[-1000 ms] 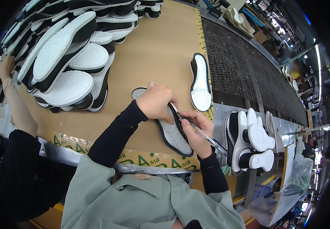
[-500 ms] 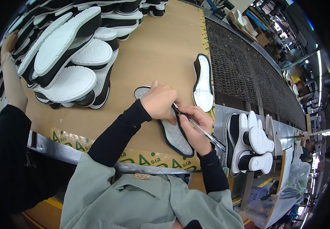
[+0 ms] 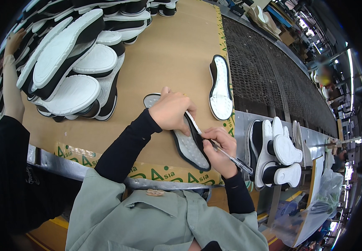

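Observation:
A black-edged shoe sole [image 3: 192, 151] with a pale dimpled inner face lies aslant on the cardboard in front of me. My left hand [image 3: 170, 111] is closed over its middle, fingers around it and thumb on the inner face. A clear pen [image 3: 236, 160] is pinched in my right hand [image 3: 221, 149]. Its front end is at the sole's right side edge, partly hidden by my fingers. A second sole [image 3: 221, 90], inner face up, lies farther off to the right, apart from both hands.
White and black soles are piled at the left [image 3: 68, 94]. A co-worker's arm [image 3: 13, 88] reaches in beside them. On the right are a dark mesh conveyor [image 3: 268, 67] and, nearer, a metal ledge with stacked soles [image 3: 286, 149]. Cardboard [image 3: 164, 46] covers the table.
My right hand has slid a little down and right along the sole's edge with the pen. My left hand keeps its hold. The whole view has shifted slightly.

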`<state>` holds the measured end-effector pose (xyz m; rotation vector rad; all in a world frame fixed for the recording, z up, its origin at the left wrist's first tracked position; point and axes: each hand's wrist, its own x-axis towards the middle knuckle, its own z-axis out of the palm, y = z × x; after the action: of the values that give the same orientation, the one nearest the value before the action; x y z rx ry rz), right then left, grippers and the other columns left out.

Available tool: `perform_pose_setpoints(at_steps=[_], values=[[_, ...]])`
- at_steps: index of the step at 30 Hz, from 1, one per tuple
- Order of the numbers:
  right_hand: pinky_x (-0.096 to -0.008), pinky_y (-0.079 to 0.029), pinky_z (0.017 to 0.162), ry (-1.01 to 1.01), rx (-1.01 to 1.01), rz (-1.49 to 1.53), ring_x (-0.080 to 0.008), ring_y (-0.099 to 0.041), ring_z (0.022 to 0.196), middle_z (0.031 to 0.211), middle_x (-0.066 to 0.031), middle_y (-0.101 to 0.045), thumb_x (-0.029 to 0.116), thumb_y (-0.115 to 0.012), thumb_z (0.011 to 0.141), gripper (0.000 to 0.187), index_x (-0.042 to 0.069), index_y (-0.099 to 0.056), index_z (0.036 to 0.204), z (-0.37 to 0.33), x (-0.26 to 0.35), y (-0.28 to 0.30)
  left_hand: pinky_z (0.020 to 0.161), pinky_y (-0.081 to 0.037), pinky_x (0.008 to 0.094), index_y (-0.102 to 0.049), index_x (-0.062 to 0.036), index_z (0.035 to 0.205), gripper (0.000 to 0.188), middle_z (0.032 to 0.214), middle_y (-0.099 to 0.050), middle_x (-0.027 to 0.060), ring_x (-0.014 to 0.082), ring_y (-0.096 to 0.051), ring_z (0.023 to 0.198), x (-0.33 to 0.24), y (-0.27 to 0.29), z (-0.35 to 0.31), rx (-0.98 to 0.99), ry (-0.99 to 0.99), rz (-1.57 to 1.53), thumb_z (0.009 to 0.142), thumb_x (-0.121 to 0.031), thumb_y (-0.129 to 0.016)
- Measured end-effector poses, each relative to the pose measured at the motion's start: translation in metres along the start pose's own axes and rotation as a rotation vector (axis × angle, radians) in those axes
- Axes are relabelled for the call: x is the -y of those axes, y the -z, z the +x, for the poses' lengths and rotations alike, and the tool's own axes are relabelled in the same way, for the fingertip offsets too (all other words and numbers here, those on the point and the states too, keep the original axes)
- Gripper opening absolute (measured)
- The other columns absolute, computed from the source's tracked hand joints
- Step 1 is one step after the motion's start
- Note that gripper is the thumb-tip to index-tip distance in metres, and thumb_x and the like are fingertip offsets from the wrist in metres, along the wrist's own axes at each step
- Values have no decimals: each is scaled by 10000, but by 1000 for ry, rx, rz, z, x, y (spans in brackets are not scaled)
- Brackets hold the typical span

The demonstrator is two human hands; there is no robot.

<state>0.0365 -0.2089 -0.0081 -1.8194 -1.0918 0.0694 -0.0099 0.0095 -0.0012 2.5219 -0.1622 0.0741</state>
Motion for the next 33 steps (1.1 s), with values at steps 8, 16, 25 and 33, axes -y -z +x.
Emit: perform_pose_setpoints(at_steps=[8,16,25,33], values=[[-304,-507,771,-69,9,-72,-238,-659,825,873,-157,-674,-67,-617,692,152,-43,-656,836,-33,-5,23,860,-287,386,-735,-161,846,413,780,-673,40,245,-606,876,1,0,3,25,33,-1,507,-342,-887],[-285,-513,835,-265,-132,164,-177,-645,928,1041,-181,-669,-75,-593,791,146,-68,-642,928,-80,-25,26,888,-281,401,-740,-175,857,395,781,-681,49,256,-612,869,3,-2,2,-6,13,5,523,-330,-881],[-298,-521,883,-271,-342,439,-188,-637,997,1126,-207,-636,-95,-580,846,166,-81,-617,1007,-108,-33,-1,1011,-322,492,-714,-134,1007,508,846,-710,75,261,-667,901,-60,-23,7,346,-169,186,552,-307,-861],[-308,-515,904,-271,-383,428,-204,-648,996,1107,-189,-649,-97,-585,847,171,-85,-627,1013,-106,-28,-3,690,-525,432,-658,-57,1067,624,839,-694,144,339,-675,828,-78,-60,13,289,-235,77,515,-248,-879]])
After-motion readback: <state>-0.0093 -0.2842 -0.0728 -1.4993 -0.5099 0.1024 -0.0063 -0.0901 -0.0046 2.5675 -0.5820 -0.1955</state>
